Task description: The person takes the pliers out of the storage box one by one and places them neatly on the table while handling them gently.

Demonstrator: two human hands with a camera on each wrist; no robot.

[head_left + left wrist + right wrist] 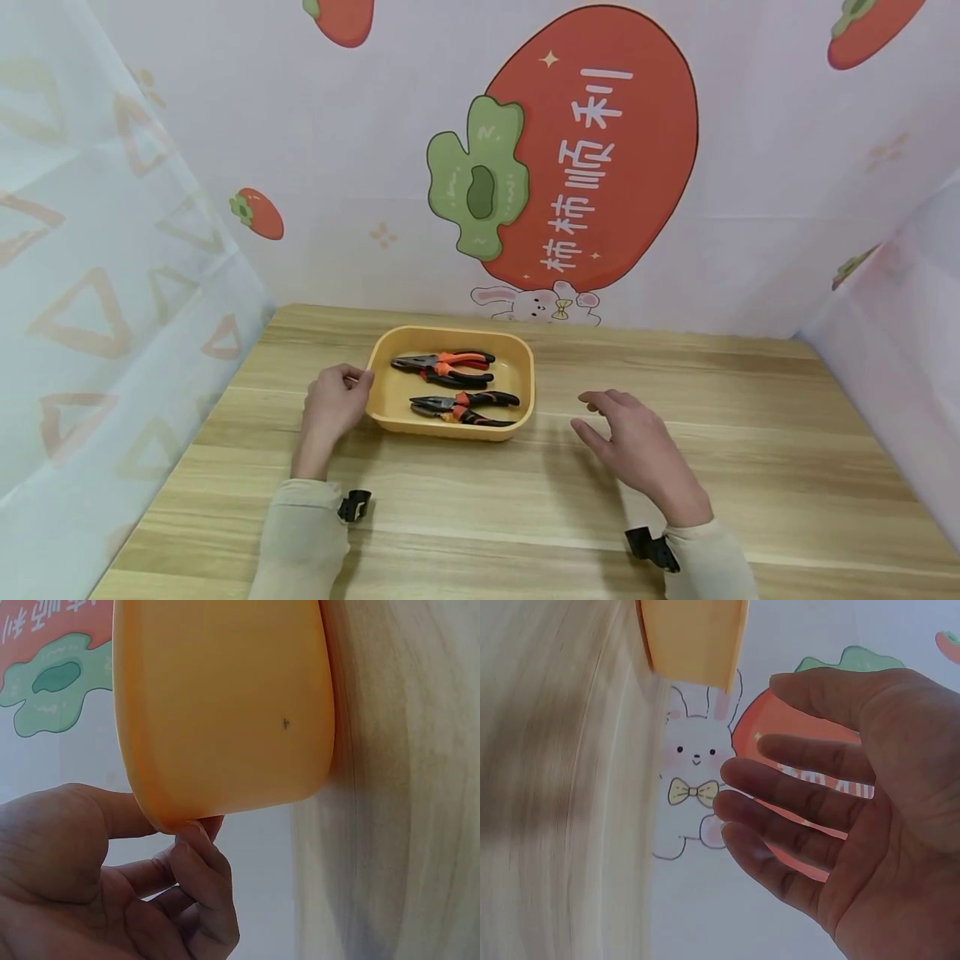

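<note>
A yellow plastic tray (393, 400) sits on the wooden table. Inside lie several pliers with metal jaws: an upper group (450, 362) with orange, red and black handles, and a lower group (465, 402) with black and orange ones. At the tray's left end, my left hand (339, 402) pinches the rim between thumb and fingers; the left wrist view has this grip (191, 847) close up at the tray's corner. My right hand (628, 435) hovers to the right of the tray, apart from it, holding nothing. Its spread, slightly bent fingers show in the right wrist view (795, 791).
The light wood tabletop (480, 517) meets a white back wall sheet (337, 150) printed with persimmons and a rabbit (536, 306). Printed sheets (90, 275) also stand along both sides. A black wrist mount (652, 550) is on each sleeve.
</note>
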